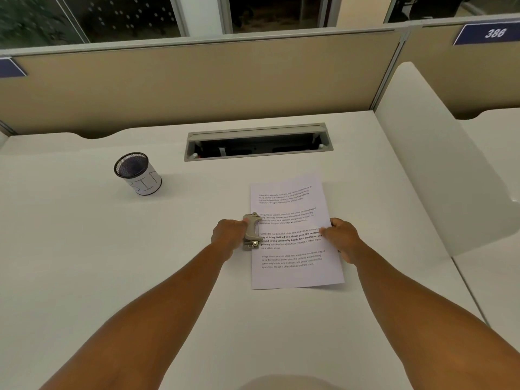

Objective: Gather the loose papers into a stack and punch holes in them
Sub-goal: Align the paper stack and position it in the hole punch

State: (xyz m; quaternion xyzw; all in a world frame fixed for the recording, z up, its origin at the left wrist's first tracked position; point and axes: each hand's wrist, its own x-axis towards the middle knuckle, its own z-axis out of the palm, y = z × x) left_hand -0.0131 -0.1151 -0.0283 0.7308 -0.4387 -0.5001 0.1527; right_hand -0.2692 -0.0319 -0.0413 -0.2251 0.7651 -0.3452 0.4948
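The stack of printed papers (292,235) is laid flat on the white surface (112,263), just in front of the open cable tray (257,143). A metal hole punch (251,231) is set against the stack's left edge, at mid-height. The punch is gripped by the left hand (229,233), its fingers curled over the lever. The stack's right edge is pinched by the right hand (342,237). A mesh pen cup (138,173) is stood well left of the papers.
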